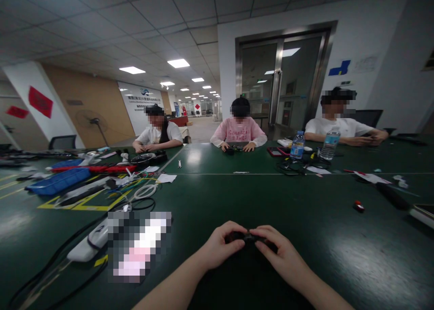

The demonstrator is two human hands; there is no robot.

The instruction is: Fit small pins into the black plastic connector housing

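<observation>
Just above the near edge of the view, my left hand (222,245) and my right hand (280,252) come together over the dark green table (217,201). Between their fingertips is a small, dark, elongated object (250,238), gripped from both sides. Thumbs and forefingers pinch it, and its ends run back under the palms. Fingers and shadow cover much of it, so its kind cannot be made out.
A white power strip (86,246) with cables and a blurred-out bright item (142,246) lie at left, blue trays (64,179) beyond. A small red-black object (358,206) lies at right. Water bottles (297,146) stand farther back. Three people sit across the table.
</observation>
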